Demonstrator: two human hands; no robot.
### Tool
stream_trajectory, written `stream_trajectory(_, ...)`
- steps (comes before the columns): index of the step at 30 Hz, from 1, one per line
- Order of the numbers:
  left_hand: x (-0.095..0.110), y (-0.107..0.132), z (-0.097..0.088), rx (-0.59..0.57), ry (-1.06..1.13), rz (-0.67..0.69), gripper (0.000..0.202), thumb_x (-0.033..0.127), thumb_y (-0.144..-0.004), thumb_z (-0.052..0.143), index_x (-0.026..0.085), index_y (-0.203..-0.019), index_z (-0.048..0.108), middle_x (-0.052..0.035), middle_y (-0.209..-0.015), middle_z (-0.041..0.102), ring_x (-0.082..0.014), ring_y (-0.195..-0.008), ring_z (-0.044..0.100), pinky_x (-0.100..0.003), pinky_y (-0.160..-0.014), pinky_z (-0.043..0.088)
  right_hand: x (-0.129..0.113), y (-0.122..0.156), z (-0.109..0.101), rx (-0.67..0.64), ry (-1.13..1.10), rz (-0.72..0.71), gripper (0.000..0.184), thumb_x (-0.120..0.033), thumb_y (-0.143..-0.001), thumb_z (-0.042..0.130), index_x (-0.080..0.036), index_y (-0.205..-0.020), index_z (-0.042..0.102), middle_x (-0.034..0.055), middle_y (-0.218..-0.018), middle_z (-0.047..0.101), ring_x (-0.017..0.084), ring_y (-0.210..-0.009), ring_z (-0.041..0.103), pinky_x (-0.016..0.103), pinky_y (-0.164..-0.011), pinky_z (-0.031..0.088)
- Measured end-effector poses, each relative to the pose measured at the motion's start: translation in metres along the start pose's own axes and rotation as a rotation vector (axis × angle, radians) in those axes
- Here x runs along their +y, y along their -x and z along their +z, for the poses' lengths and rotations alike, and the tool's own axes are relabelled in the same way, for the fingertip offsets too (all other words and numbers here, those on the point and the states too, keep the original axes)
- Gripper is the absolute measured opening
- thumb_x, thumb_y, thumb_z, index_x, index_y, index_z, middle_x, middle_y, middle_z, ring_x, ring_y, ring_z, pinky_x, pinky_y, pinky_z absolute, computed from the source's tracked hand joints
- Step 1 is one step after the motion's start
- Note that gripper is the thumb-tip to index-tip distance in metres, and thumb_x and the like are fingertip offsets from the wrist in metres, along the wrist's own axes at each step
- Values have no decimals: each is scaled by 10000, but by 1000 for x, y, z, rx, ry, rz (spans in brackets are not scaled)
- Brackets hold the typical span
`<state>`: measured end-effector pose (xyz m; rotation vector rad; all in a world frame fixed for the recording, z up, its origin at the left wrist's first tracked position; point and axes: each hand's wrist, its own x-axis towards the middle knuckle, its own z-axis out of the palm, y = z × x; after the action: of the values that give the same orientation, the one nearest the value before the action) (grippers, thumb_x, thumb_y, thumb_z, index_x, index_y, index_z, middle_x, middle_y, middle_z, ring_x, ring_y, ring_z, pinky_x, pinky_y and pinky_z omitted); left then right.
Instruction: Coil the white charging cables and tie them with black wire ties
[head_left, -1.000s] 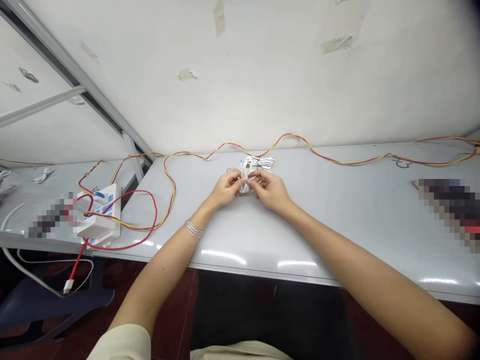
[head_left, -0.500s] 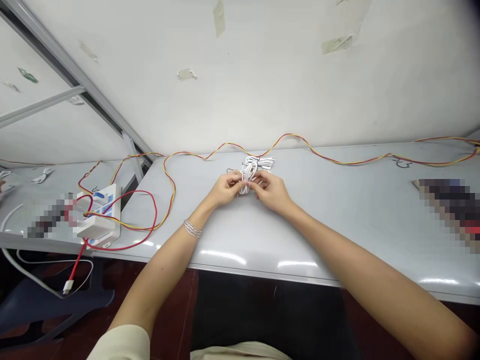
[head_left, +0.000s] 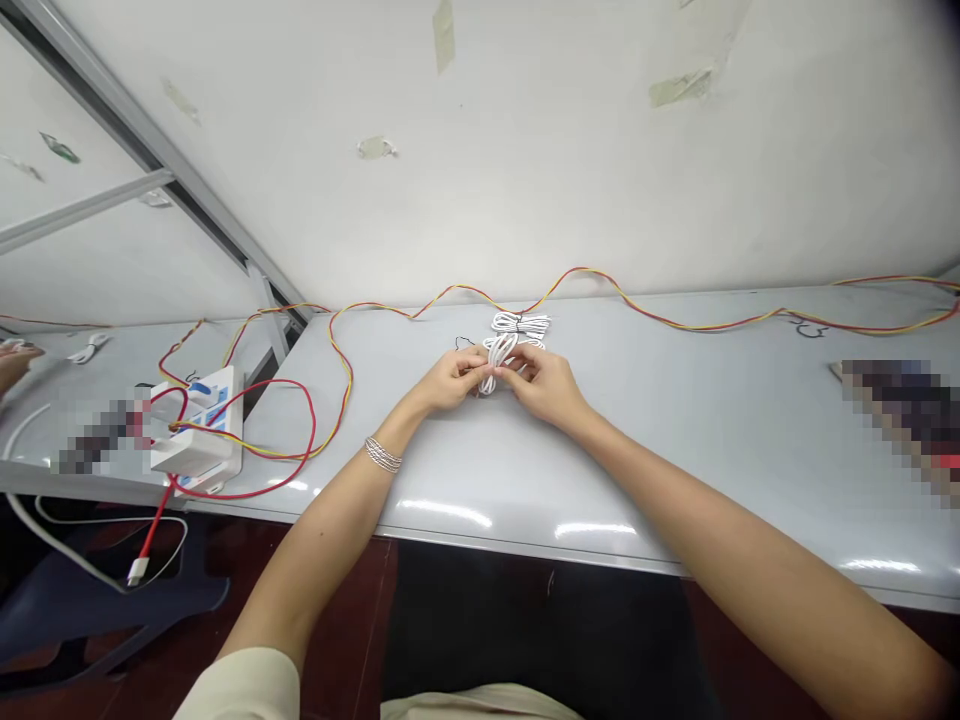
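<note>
Between my two hands is a coiled white cable (head_left: 501, 350), its loops gathered upright just above the table. My left hand (head_left: 456, 378) pinches it from the left with thumb and fingers. From the other side my right hand (head_left: 541, 380) closes on the same coil, thumb tips nearly meeting. Behind it lies a bundle of white cables (head_left: 519, 323) bound with a dark tie. A thin black twist tie (head_left: 465, 343) curls out beside my left fingers. Part of the held coil is hidden by my fingers.
Red and yellow twisted wires (head_left: 660, 322) run along the back of the grey table (head_left: 712, 430). At left stands a white power strip (head_left: 217, 440) with plugs and a red cable. A blurred object (head_left: 900, 420) lies at right. Another person's hand (head_left: 15, 365) shows at far left.
The white coil's loops have shifted slightly and sit more clearly apart from the bundle behind. More of the black tie shows. Another person's hand has come further in at far left.
</note>
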<state>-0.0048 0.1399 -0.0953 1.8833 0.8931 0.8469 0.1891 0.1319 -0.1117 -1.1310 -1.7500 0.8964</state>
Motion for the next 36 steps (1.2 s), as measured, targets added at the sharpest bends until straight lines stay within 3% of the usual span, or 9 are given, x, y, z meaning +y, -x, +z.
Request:
stream_trajectory(16,-9,-2,7,151,-169,24,395,415,-887,604,152,-597,554,-32,-736,489,-134,-658,450,-305,-626,374,0,-1,2,-23,67,10,183,-334,-829,643,-151,-836,648,38,-761,681,117,-564,529,255,-595,423)
stream_trajectory(30,-8,-4,8,158,-94,-43,499,496,-889,585,156,-529,516,-34,-711,477,-151,-689,476,-317,-658,407,2,-2,2,-86,-3,34,266,-383,-854,609,-166,-993,677,43,-787,694,135,-575,557,261,-565,433)
stream_trajectory(36,-5,-2,4,71,-27,-53,509,530,-881,595,141,-556,555,-33,-717,477,-138,-661,481,-312,-640,413,1,-3,1,-80,9,32,242,-352,-834,628,-158,-974,665,48,-803,698,143,-594,582,270,-590,449)
